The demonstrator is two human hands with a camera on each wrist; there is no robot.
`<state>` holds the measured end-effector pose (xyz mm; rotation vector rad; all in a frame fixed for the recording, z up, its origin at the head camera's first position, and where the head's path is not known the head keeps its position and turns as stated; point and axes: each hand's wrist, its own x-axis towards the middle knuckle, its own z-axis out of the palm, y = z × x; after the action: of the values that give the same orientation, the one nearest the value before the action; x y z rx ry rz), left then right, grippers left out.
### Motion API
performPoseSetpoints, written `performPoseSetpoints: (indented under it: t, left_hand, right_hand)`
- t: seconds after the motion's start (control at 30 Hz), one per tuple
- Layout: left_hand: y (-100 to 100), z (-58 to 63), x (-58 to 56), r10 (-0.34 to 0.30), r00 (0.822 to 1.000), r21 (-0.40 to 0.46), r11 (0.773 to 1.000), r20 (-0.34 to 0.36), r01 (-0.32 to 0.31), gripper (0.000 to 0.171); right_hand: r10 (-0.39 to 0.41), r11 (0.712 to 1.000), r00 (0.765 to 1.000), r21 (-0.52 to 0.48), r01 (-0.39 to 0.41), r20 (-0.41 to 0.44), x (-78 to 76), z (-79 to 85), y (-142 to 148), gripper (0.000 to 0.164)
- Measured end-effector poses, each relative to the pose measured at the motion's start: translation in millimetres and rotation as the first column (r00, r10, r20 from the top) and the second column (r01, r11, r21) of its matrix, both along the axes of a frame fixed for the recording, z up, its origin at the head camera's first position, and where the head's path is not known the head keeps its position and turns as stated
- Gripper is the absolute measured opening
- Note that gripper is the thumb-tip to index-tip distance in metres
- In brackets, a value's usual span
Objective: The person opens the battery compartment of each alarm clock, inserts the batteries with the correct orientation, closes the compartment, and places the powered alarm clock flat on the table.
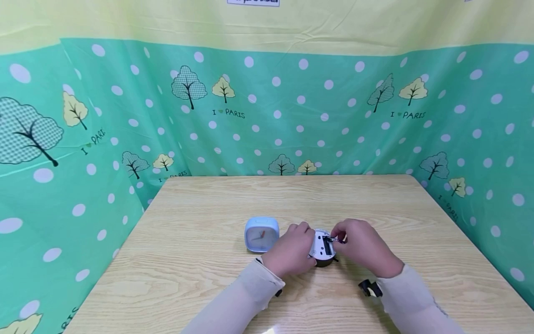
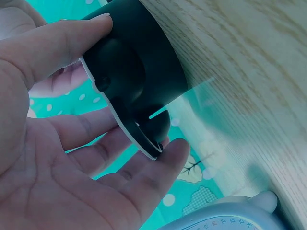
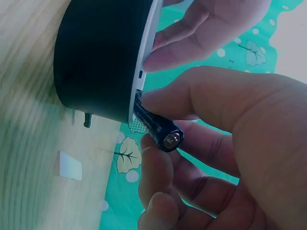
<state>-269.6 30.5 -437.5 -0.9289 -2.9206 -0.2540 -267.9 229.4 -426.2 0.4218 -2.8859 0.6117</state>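
A round black clock [image 1: 319, 248] lies on the table with its white back and open battery slot [image 1: 327, 246] facing up; its front is hidden. My left hand [image 1: 293, 250] holds it from the left, the thumb on the black side [image 2: 148, 52] and fingers around the white rim. Between thumb and fingers, my right hand [image 1: 364, 244] pinches a dark AA-type battery [image 3: 160, 128]. One end of the battery is at the slot, and the other tilts up and out with its metal tip visible.
A light blue square clock [image 1: 261, 221] stands upright just left of my left hand. The wood-grain table [image 1: 187, 222] stretches back to a green dotted curtain [image 1: 279, 111]. A small pale patch [image 3: 70, 166] lies on the table in the right wrist view.
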Motion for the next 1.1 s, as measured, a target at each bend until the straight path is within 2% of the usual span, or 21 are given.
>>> performPoseSetpoints:
  t: [0.7,1.1]
  left_hand:
    - [-0.2,-0.5,-0.3,0.005,1.000,-0.006,1.000,-0.007,-0.005,0.057]
    - [-0.3,0.9,0.4,-0.001,1.000,-0.031,1.000,-0.023,0.000,0.056]
  right_hand:
    - [0.022,0.999,0.999,-0.026,-0.023,-0.033,1.3,-5.2,-9.6,0.009]
    - [0.041,0.999,0.997,-0.013,-0.042,-0.064,0.7,-8.5,-12.4,0.019]
